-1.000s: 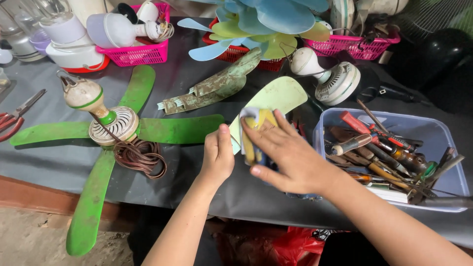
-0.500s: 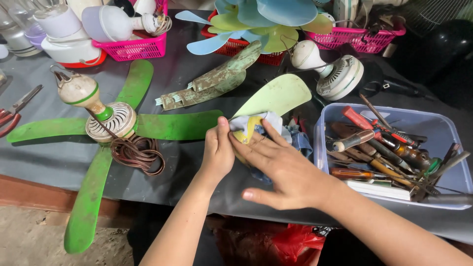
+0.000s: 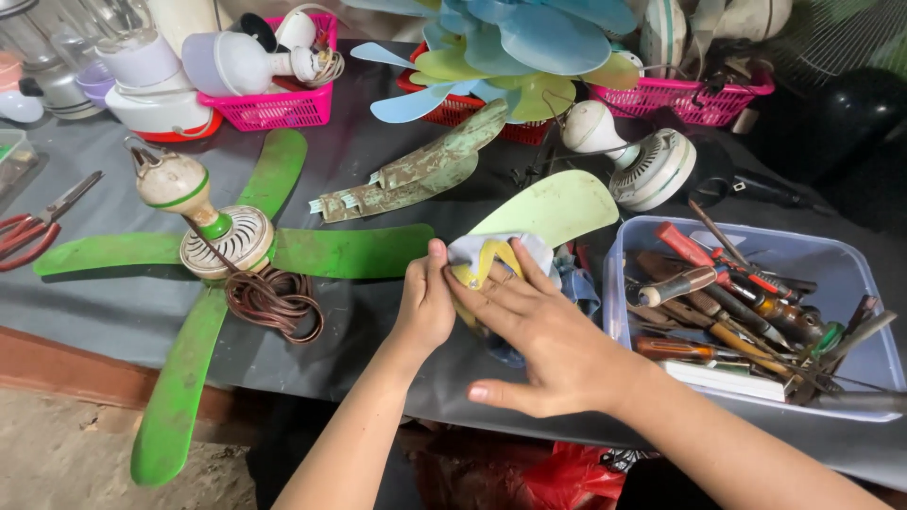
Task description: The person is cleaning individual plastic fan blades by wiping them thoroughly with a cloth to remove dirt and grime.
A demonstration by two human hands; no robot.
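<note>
A pale green fan blade (image 3: 553, 208) lies on the dark table, its near end under a white and yellow cloth (image 3: 496, 257). My right hand (image 3: 548, 331) lies flat on the cloth, fingers spread, pressing it onto the blade. My left hand (image 3: 425, 302) grips the near end of the blade beside the cloth, thumb up. A green ceiling fan (image 3: 222, 241) with several blades and a coiled brown cord (image 3: 274, 300) lies to the left of my hands.
A clear plastic tub (image 3: 850, 274) of screwdrivers and tools stands at right. A worn green blade (image 3: 416, 175) and a white fan motor (image 3: 642, 165) lie behind. Pink baskets (image 3: 283, 109) and blue fan blades (image 3: 510, 47) sit at the back. Red scissors (image 3: 33, 227) lie far left.
My right hand has slid the cloth along the blade's near end and now lies flatter on it. My left hand has shifted its grip closer to the cloth.
</note>
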